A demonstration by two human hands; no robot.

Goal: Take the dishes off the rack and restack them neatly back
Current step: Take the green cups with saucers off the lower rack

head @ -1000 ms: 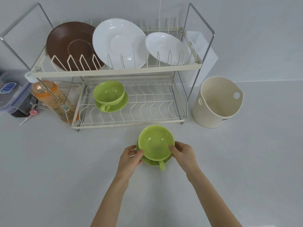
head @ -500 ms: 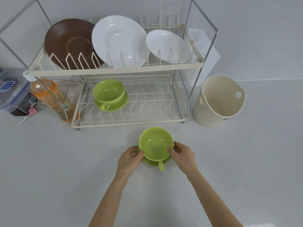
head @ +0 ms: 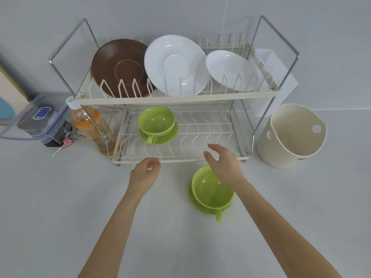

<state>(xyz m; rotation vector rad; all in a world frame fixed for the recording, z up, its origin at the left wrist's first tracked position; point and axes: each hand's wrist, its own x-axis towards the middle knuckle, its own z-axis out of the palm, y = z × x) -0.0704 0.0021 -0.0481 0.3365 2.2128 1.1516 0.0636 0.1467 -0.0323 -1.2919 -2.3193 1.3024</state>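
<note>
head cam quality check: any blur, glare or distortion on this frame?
Head view: wide-angle bowing, the dish rack uprights splay outward; right hand fingertips slightly motion-blurred, left hand sharper; small specular highlights on the large white plate and the green cup on the table; lighting soft and even, shadows faint; overall focus a bit soft.

A cream-coated wire rack (head: 176,100) with silver metal side bars holds a brown plate (head: 120,67) ringed with a thin paler circle, a large white plate (head: 176,65) and a small white plate (head: 226,69); a lime-green cup (head: 156,121) sits on a matching saucer (head: 170,135), a second green cup (head: 210,189) and saucer (head: 202,207) on the pale grey desk (head: 50,207), beside a cream bucket (head: 289,137), an orange bottle (head: 90,125) and a clear, blue-trimmed box (head: 34,119)
</note>
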